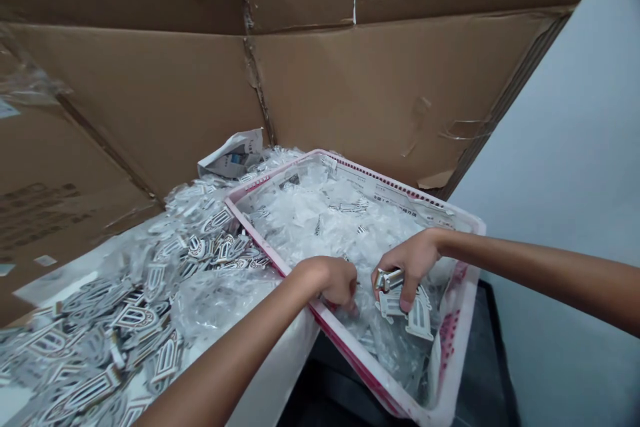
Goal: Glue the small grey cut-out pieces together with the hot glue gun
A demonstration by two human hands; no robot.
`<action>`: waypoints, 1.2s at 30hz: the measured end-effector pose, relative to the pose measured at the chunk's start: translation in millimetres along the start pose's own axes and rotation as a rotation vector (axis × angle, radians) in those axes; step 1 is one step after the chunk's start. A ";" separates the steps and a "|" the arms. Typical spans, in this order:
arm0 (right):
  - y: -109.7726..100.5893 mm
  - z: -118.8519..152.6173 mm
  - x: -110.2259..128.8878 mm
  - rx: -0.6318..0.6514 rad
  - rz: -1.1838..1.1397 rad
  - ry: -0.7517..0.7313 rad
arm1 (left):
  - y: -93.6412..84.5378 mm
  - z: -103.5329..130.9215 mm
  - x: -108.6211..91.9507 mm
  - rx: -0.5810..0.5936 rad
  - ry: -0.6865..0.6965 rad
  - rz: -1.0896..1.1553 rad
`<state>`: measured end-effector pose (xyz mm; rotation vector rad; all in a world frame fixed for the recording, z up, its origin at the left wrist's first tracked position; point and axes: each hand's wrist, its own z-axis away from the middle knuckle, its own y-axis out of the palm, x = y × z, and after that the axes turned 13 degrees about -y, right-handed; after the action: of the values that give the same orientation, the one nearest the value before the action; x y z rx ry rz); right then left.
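Both of my hands are inside a pink-and-white plastic basket (463, 347) filled with clear plastic bags (300, 220) and small pieces. My right hand (413, 267) grips several flat, white, window-shaped pieces (419, 313) between thumb and fingers, above the bags near the basket's right end. Just inside the near rim, my left hand (340, 283) has its fingers curled down among the bags. Its fingertips are partly hidden, and I cannot make out what is in them.
To the left, a white table (265, 367) bears a large heap of similar window-shaped pieces (135, 317), with a loose clear bag (215, 300) beside them. A crumpled printed sheet (233, 153) lies behind. Tall cardboard panels (380, 93) stand at the back, and a pale wall (565, 147) is at right.
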<state>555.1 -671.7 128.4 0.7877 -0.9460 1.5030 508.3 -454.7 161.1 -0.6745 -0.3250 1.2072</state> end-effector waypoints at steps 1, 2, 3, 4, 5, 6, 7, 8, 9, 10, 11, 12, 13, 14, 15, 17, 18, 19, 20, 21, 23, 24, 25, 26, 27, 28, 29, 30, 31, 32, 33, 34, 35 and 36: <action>-1.6 1.7 1.7 -0.011 0.001 -0.004 | -2.4 3.6 3.8 -0.017 0.027 0.033; -3.9 4.9 4.2 -0.031 0.009 -0.012 | -4.9 7.6 8.2 -0.083 0.045 0.058; -6.9 9.4 7.1 -0.056 0.024 -0.024 | -7.2 11.3 12.9 -0.191 0.042 0.068; -10.1 14.7 10.3 -0.087 0.042 -0.040 | -9.3 13.9 17.7 -0.322 0.009 0.059; -13.3 20.0 13.4 -0.118 0.059 -0.056 | -10.7 14.9 22.5 -0.443 -0.058 0.034; -16.0 24.7 16.1 -0.141 0.069 -0.066 | -11.5 14.2 27.0 -0.528 -0.145 0.000; -18.1 27.9 18.1 -0.149 0.070 -0.065 | -11.6 11.8 31.2 -0.563 -0.235 -0.034; -19.2 29.2 18.9 -0.136 0.060 -0.056 | -11.3 8.1 35.2 -0.553 -0.305 -0.062; -19.3 28.2 18.6 -0.102 0.040 -0.044 | -10.8 3.7 38.9 -0.516 -0.344 -0.080; -18.3 24.9 17.0 -0.051 0.016 -0.031 | -10.6 -0.6 42.4 -0.468 -0.349 -0.086; -16.7 19.7 14.3 0.011 -0.009 -0.019 | -10.9 -4.1 45.6 -0.425 -0.331 -0.080; -14.5 12.9 10.7 0.070 -0.036 -0.006 | -12.0 -6.2 48.4 -0.396 -0.301 -0.070; -12.2 5.5 6.7 0.114 -0.060 0.006 | -13.6 -6.8 50.5 -0.377 -0.273 -0.058; -10.3 -1.9 2.7 0.139 -0.081 0.018 | -15.8 -5.8 51.9 -0.365 -0.246 -0.043; -8.9 -8.4 -0.7 0.146 -0.098 0.030 | -18.2 -3.6 52.3 -0.354 -0.218 -0.026; -8.9 -16.7 -4.3 0.138 -0.121 0.041 | -22.1 1.8 50.5 -0.356 -0.179 -0.007; -10.4 -17.9 -3.9 0.128 -0.123 0.030 | -23.0 3.7 48.6 -0.377 -0.186 -0.013; -13.0 -17.2 -2.1 0.119 -0.124 0.012 | -22.9 4.4 46.4 -0.405 -0.213 -0.031; -16.4 -14.9 1.0 0.110 -0.124 -0.009 | -22.0 3.6 44.3 -0.429 -0.251 -0.060; -20.3 -11.4 4.9 0.093 -0.122 -0.031 | -20.4 1.3 42.6 -0.434 -0.292 -0.094; -28.9 -3.5 13.7 0.009 -0.103 -0.076 | -16.5 -5.8 41.8 -0.366 -0.330 -0.141; -33.0 -0.3 17.6 -0.055 -0.085 -0.090 | -14.9 -9.6 43.0 -0.320 -0.319 -0.150; -36.7 2.0 20.7 -0.130 -0.064 -0.102 | -14.0 -12.7 45.1 -0.286 -0.296 -0.148; -39.9 2.8 22.8 -0.212 -0.043 -0.112 | -13.9 -14.7 48.0 -0.270 -0.271 -0.140; -42.6 2.1 24.0 -0.293 -0.029 -0.119 | -14.6 -15.4 51.3 -0.268 -0.248 -0.127; -44.7 -0.1 24.3 -0.362 -0.020 -0.122 | -15.8 -14.8 54.6 -0.271 -0.227 -0.117; -46.3 -3.6 23.8 -0.418 -0.016 -0.125 | -17.3 -13.2 57.6 -0.267 -0.199 -0.098; -47.6 -8.0 22.9 -0.463 -0.015 -0.128 | -18.6 -10.9 59.8 -0.248 -0.157 -0.065; -48.6 -12.9 21.7 -0.495 -0.016 -0.132 | -19.4 -8.4 60.9 -0.220 -0.102 -0.019; -49.5 -18.1 20.3 -0.514 -0.018 -0.135 | -19.5 -6.1 61.0 -0.187 -0.036 0.031; -50.3 -23.0 18.9 -0.522 -0.021 -0.138 | -18.9 -4.4 60.1 -0.148 0.025 0.073; -51.1 -27.4 17.3 -0.521 -0.031 -0.141 | -17.7 -3.3 58.4 -0.106 0.075 0.097; -52.0 -30.9 15.7 -0.516 -0.046 -0.142 | -16.3 -2.9 56.5 -0.069 0.113 0.104; -53.0 -33.6 13.9 -0.510 -0.063 -0.140 | -15.1 -3.1 54.6 -0.052 0.139 0.102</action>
<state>606.5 -633.3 132.7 0.5456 -1.3272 1.0908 540.0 -407.6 161.9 -0.8237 -0.2087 1.2448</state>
